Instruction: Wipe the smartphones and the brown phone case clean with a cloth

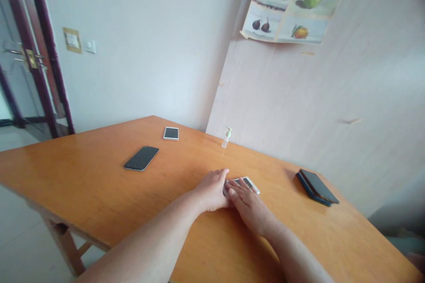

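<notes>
A white-edged smartphone (255, 184) with a dark screen lies under my hands near the middle of the table. Its left end is covered, and a darker edge shows below it between my hands; whether this is a second phone I cannot tell. My left hand (212, 192) is closed around the left end, its fingertips partly hidden. Across the top of the phone lies my right hand (247, 205), its fingers stretched out over the screen. Beyond my hands stands a small clear pump bottle (226, 140) with a pale green top.
On the wooden table (186, 163), a large black phone (142, 158) and a small white-framed phone (171, 133) lie to the left. Stacked dark tablets or cases (317, 186) are at the right edge. A board with fruit pictures (295, 9) rises behind; a door (31, 57) is far left.
</notes>
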A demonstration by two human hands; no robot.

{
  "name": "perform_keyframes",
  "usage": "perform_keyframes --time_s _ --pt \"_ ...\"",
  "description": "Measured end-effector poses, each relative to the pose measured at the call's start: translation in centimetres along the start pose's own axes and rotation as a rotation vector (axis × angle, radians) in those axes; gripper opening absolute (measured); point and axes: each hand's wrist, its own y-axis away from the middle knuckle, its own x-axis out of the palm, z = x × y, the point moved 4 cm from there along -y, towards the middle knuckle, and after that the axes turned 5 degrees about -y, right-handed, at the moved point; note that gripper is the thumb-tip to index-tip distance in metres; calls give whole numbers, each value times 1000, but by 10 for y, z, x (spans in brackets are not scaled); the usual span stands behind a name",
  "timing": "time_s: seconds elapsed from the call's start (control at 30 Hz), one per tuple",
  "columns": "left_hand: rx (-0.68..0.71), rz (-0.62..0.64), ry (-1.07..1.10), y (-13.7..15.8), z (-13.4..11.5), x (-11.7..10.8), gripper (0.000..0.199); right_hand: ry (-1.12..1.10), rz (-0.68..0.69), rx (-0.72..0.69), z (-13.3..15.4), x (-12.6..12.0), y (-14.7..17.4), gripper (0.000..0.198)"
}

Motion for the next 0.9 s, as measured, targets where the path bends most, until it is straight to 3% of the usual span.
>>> perform_keyframes --time_s 0.1,0.27,0.33,0.5,0.57,0.77,0.83,0.9 --pt "4 -11 11 0 0 1 85 1 39 -46 10 2 1 55" --pt "-49 27 30 0 -2 1 101 156 -89 229 -27 -12 -4 53" --pt "-66 25 44 0 -2 1 105 153 -108 260 -32 -14 -4 53" --pt "-41 -19 70 0 1 2 102 6 24 5 0 0 2 56" --pt "-34 -16 73 -1 2 3 101 2 32 -35 5 2 3 56" --pt "-114 39 94 -2 2 3 117 145 -113 286 -46 -17 -7 52" --pt "-114 44 87 -2 2 3 117 151 -123 317 -52 -20 -7 52" --pt "-95 35 80 -2 2 4 115 116 -92 253 -41 -15 -5 53"
